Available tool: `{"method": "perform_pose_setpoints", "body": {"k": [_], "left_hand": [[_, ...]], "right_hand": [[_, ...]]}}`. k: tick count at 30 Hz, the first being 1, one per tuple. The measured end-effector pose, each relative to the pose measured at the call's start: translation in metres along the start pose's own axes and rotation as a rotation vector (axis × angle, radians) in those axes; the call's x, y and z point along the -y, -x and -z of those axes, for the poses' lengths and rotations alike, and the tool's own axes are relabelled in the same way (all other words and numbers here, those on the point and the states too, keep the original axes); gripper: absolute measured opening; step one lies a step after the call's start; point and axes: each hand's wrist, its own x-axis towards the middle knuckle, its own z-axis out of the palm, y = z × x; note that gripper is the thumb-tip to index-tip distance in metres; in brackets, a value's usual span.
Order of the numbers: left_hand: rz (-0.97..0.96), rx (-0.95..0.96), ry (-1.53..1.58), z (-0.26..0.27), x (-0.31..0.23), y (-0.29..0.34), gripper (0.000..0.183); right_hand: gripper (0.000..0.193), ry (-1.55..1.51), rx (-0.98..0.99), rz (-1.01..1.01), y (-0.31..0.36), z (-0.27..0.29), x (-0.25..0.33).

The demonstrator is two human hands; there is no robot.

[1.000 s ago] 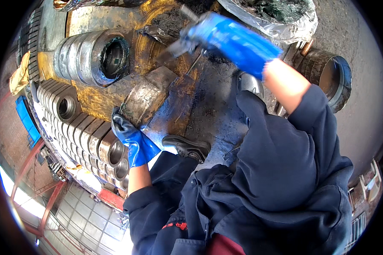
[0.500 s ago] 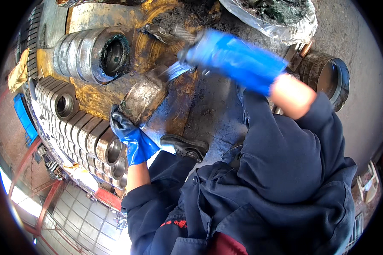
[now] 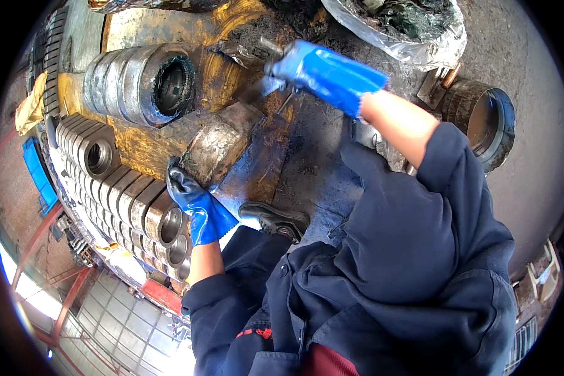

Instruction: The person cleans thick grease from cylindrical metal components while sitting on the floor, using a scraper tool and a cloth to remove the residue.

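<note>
My left hand (image 3: 196,203), in a blue rubber glove with dark, soiled fingers, is closed against the near-left end of a worn metal block (image 3: 222,141). That block lies tilted on the greasy bench, its far end close to a flat-ended tool. My right hand (image 3: 307,66), also in a blue glove, is wrapped round this flat-ended tool (image 3: 268,86). Its broad, dark end is blurred and looks like a brush, but I cannot tell its exact kind. A ribbed rod end sticks out beyond my right fist.
Thick ringed metal cylinders (image 3: 141,84) lie at the far left. Below them, several bored metal blocks (image 3: 128,194) stand in rows. A plastic-lined container (image 3: 413,47) of dark grease is at the far right, above a rusty metal drum (image 3: 482,122). My shoe (image 3: 274,219) shows below the bench.
My right hand has drawn left and slightly up with the tool, whose broad end has lifted off the block's far end. My left hand stays at the block with little movement.
</note>
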Motion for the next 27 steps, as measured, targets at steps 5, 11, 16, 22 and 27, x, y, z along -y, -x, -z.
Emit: {"method": "perform_pose_setpoints", "body": {"k": [5,11,16,22,27], "left_hand": [[0.019,-0.003,0.069,0.001,0.014,0.0,0.048],[0.026,0.042,0.092,0.0,0.015,-0.004,0.049],[0.003,0.007,0.024,-0.002,0.012,0.001,0.051],[-0.113,0.036,-0.159,0.002,0.005,-0.006,0.049],[-0.095,-0.038,-0.163,-0.008,-0.022,0.0,0.047]], "right_hand": [[0.032,-0.669,-0.133,-0.152,0.013,0.006,0.006],[0.022,0.139,-0.281,0.348,-0.023,-0.037,-0.051],[0.04,0.232,0.068,0.108,-0.04,-0.022,-0.021],[0.037,-0.401,-0.515,0.446,0.01,0.006,-0.046],[0.029,0.211,0.071,0.053,-0.046,-0.046,-0.024]]}}
